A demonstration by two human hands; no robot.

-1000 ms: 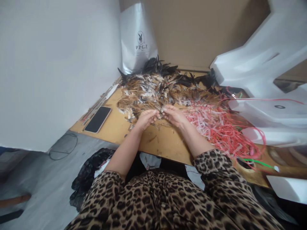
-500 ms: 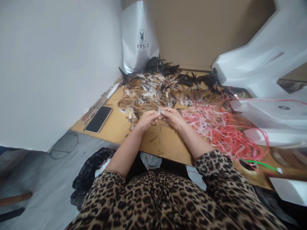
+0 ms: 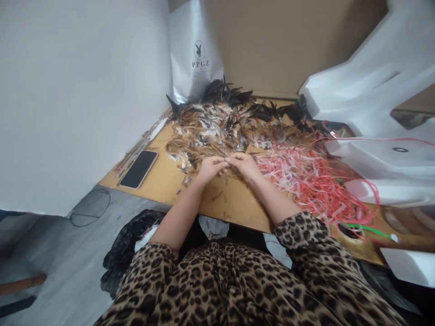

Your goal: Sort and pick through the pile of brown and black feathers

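Note:
My left hand (image 3: 211, 169) and my right hand (image 3: 242, 165) meet at the fingertips, just above the front edge of a feather pile. Both are closed in a pinch. Whatever lies between the fingers is too small to make out. Brown, white and black feathers (image 3: 210, 124) spread across the table (image 3: 234, 203) beyond my hands. To the right of my right hand lies a tangle of pink and red ribbon strips (image 3: 306, 181), its left side touching the feathers.
A phone (image 3: 139, 169) lies at the table's left. Behind the feathers stands a silver-white bag (image 3: 195, 59) with a rabbit logo. White machine-like bodies (image 3: 374, 95) take up the right side. A green strip (image 3: 370, 230) lies near a roll of tape. A black plastic bag (image 3: 129, 240) sits below.
My hands stay together in the same spot, with the fingertips slightly shifted. A pale bit seen between them before is now hard to see. The view has moved slightly.

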